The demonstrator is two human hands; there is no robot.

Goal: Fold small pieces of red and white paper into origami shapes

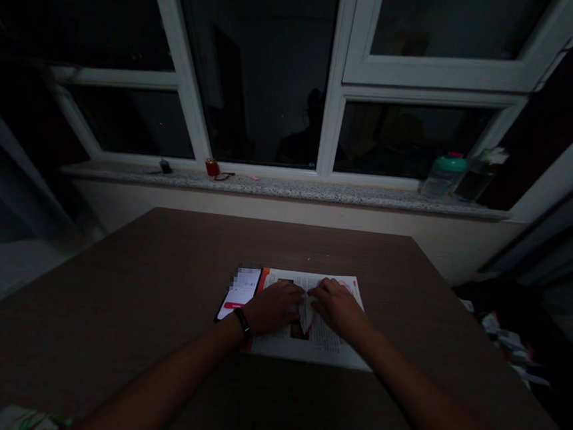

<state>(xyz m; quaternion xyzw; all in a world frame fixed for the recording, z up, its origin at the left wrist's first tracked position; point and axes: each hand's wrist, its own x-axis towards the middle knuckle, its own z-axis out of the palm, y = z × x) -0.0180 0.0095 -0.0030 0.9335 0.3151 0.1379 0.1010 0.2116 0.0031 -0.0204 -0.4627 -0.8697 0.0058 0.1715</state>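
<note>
A printed sheet or magazine page (275,345) with text, small pictures and an orange left edge lies flat on the table. Between my hands is a small pale piece of folded paper (306,316), pointed at its lower end and with a reddish edge. My left hand (278,306), with a dark band at the wrist, has its fingers curled onto the paper's left side. From the right, the bent fingers of my right hand (336,304) pinch the paper's upper right side. Dim light blurs the fingertips.
A lit phone (241,291) lies just left of the printed page on the brown table (162,264). On the window sill (289,188) stand a small red jar (212,167), a teal-lidded bottle (443,175) and another clear bottle (479,175).
</note>
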